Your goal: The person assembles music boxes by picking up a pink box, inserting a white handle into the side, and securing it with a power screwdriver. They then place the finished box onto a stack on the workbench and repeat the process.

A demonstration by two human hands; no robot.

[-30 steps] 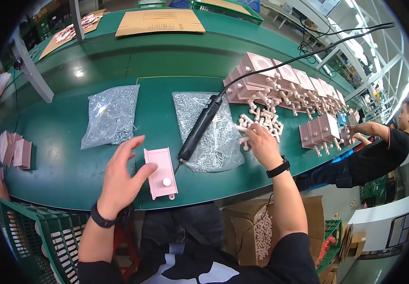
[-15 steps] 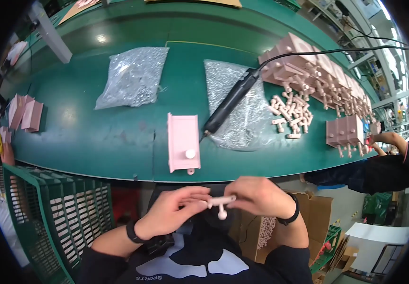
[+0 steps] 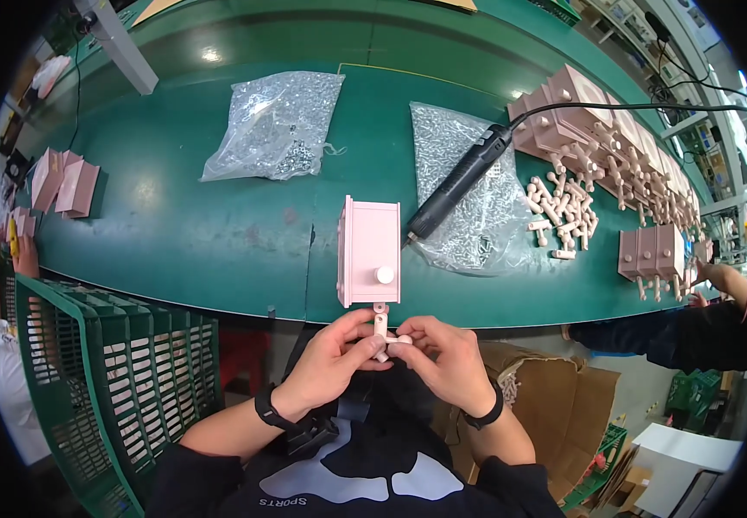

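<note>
My left hand (image 3: 330, 356) and my right hand (image 3: 449, 361) are together just off the table's near edge. Between them they pinch a pale pink T-shaped plastic piece (image 3: 381, 325) with a rounded side knob. Its far end meets, or lies right against, a small holed tab on the near side of a pink plastic box (image 3: 372, 242). This box stands on the table and bears a round white knob (image 3: 383, 274). My fingertips hide part of the T-piece, so I cannot tell whether it is joined to the tab.
A black power screwdriver (image 3: 460, 181) lies on a clear bag of screws (image 3: 473, 246). Another bag of small metal parts (image 3: 274, 125) sits farther left. Loose T-pieces (image 3: 563, 207) and pink boxes (image 3: 650, 250) fill the right. A green crate (image 3: 88, 328) stands left, a carton (image 3: 555, 397) right. Co-workers flank both sides.
Both hands have moved forward with the T-piece, turning it from crosswise to lengthwise and bringing its end up to the box's tab. The view has shifted slightly.
</note>
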